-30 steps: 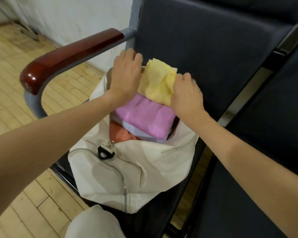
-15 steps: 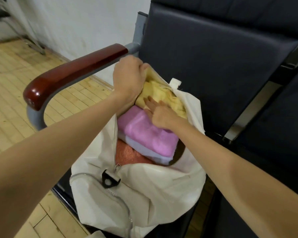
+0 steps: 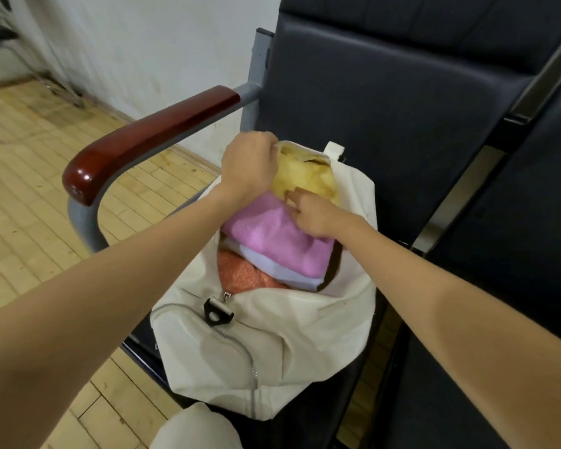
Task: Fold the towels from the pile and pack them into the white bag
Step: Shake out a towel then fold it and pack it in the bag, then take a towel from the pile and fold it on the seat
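The white bag (image 3: pixel 282 338) stands open on a dark chair seat. Inside it a yellow towel (image 3: pixel 302 178) sits at the far end, a pink towel (image 3: pixel 272 238) lies in the middle over a pale lilac one (image 3: pixel 272 268), and an orange towel (image 3: pixel 243 275) shows nearest me. My left hand (image 3: pixel 248 166) grips the bag's far left rim beside the yellow towel, fingers curled. My right hand (image 3: pixel 311 212) reaches into the bag and presses its fingers on the yellow towel's near edge, above the pink one.
A red wooden armrest (image 3: pixel 143 140) on a grey metal frame runs left of the bag. The dark chair back (image 3: pixel 386 102) rises behind it, and a second dark seat (image 3: pixel 499 286) lies to the right. Wooden floor (image 3: pixel 30 189) spreads to the left.
The yellow towel has gone from above the bag's mouth down inside its far end. My right hand followed it in, and my left hand shifted onto the bag's rim.
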Available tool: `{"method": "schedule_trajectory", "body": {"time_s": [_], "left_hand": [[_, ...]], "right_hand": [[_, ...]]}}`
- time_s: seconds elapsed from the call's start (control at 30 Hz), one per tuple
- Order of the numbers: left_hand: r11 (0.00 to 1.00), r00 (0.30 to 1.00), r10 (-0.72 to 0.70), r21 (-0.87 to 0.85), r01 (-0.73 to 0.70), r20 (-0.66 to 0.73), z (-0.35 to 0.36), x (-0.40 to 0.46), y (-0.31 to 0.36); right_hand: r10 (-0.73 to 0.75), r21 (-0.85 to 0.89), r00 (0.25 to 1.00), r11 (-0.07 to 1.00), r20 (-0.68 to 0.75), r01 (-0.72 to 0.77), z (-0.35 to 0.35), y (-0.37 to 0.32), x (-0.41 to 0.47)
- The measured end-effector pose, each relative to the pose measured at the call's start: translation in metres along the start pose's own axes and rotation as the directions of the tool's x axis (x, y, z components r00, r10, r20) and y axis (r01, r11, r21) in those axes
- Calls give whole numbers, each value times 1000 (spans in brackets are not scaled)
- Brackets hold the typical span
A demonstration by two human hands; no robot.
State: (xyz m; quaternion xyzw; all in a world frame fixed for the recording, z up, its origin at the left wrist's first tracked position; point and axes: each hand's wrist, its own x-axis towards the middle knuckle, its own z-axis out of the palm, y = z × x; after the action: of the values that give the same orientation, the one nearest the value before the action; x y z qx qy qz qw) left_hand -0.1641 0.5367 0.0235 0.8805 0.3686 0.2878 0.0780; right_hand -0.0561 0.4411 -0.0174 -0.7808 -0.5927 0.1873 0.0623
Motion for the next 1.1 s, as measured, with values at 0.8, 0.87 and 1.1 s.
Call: {"method": "schedule_trajectory", "body": {"time_s": [0.8, 0.87, 1.1], "left_hand": [[880, 733, 441, -87, -467, 517, 18, -207, 350], [850, 683, 490, -121, -513, 542, 28, -226, 390], [717, 497, 641, -226, -659, 585, 59, -290, 512]], "right_hand": [[509, -32, 833, 849, -217, -527, -33, 217, -467], [587, 19, 781, 802, -212, -597, -20, 244, -512], [812, 247, 462, 559, -358, -791, 28, 326, -669]]}}
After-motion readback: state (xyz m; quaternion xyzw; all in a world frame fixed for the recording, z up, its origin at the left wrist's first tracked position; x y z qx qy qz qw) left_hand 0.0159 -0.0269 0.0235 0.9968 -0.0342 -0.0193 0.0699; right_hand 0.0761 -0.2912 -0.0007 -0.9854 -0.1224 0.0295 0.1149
